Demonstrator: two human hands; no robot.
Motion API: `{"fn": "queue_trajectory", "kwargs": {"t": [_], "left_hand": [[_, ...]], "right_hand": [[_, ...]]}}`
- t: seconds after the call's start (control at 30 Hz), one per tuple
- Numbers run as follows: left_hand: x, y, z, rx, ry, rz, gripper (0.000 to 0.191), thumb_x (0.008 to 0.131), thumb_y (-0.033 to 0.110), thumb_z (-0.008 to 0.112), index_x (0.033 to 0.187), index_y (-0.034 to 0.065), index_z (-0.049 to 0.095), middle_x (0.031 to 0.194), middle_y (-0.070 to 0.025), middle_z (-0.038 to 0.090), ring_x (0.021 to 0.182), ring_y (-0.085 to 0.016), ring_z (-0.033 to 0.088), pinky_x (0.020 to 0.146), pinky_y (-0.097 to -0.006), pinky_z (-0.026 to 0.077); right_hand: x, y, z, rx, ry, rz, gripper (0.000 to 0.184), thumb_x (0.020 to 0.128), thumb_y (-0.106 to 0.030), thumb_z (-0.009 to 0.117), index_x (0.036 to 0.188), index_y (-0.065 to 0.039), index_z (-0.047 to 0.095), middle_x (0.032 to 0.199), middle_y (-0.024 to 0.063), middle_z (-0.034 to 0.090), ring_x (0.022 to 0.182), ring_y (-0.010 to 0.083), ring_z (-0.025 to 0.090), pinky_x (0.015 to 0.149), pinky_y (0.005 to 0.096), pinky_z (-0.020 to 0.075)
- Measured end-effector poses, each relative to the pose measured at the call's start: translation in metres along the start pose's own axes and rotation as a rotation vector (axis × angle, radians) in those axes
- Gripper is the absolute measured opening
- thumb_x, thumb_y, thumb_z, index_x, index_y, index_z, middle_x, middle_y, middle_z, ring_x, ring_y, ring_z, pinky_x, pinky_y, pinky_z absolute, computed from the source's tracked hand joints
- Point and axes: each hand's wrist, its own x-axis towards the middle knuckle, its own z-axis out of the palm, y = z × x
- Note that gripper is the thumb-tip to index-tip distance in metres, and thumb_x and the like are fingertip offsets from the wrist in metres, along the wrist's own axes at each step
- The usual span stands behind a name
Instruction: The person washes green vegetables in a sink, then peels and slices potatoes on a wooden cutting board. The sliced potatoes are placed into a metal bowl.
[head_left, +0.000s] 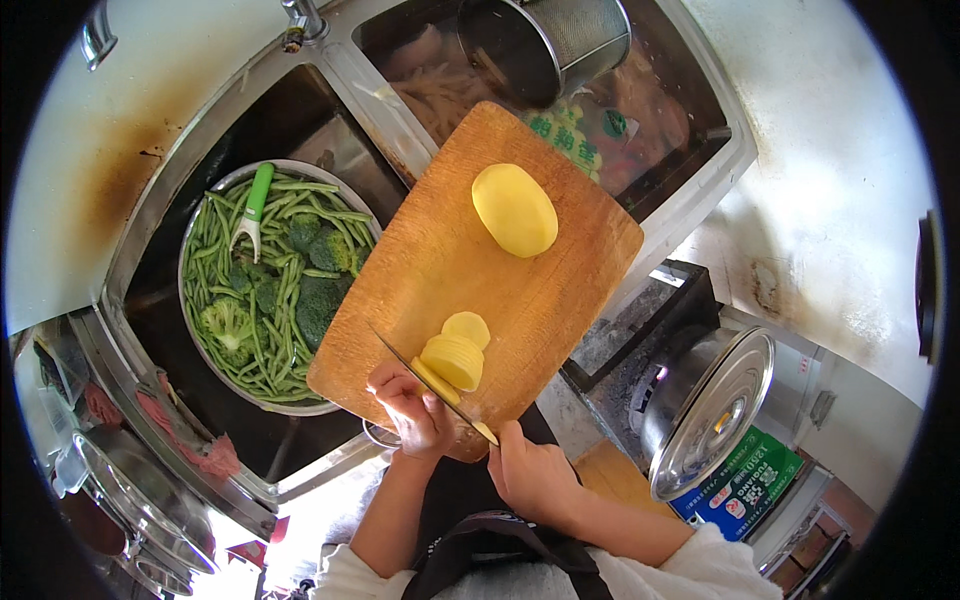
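Note:
My right hand (529, 469) grips the handle of a kitchen knife (390, 343) at the near edge of a wooden cutting board (420, 277). The blade slants up and left across the board. My left hand (412, 412) has its fingers curled against the blade's left side; whether potato lies under them is hidden. Close along the blade's right side are thin potato slices (454, 361), overlapping in a leaning row. Farther up the board rests a peeled potato (515, 210), apparently with its flat cut face upward.
The board bridges a double sink (352, 56). In its left basin, a metal bowl (185, 300) holds green beans (214, 277), broccoli (319, 307) and a green-handled peeler (259, 195). A mesh strainer basket (592, 37) sits in the right basin. A lidded pot (686, 390) stands at right.

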Motion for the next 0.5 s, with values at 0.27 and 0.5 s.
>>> {"fn": "queue_trajectory", "kwargs": {"t": [0.27,0.5], "left_hand": [[0.004,0.002,-0.003,0.047,-0.033,0.034,0.023,0.096,0.024,0.045,0.097,0.0033,0.034,0.092,-0.0147,0.035,0.082,-0.025,0.036,0.074,-0.0405,0.035],[0.002,0.003,0.000,-0.004,0.002,0.014,0.022,0.098,0.024,0.042,0.098,0.0035,0.033,0.094,-0.0148,0.037,0.086,-0.025,0.037,0.077,-0.0399,0.035]], "right_hand": [[0.052,0.004,0.037,-0.077,0.109,-0.083,0.024,0.089,-0.021,0.055,0.093,-0.003,0.039,0.069,0.0194,0.062,0.059,0.0372,0.064,0.052,0.0472,0.0522],[0.002,0.001,-0.001,-0.002,-0.013,-0.035,0.022,0.090,-0.020,0.052,0.093,-0.003,0.039,0.069,0.0201,0.061,0.059,0.0387,0.063,0.052,0.0480,0.0519]]}}
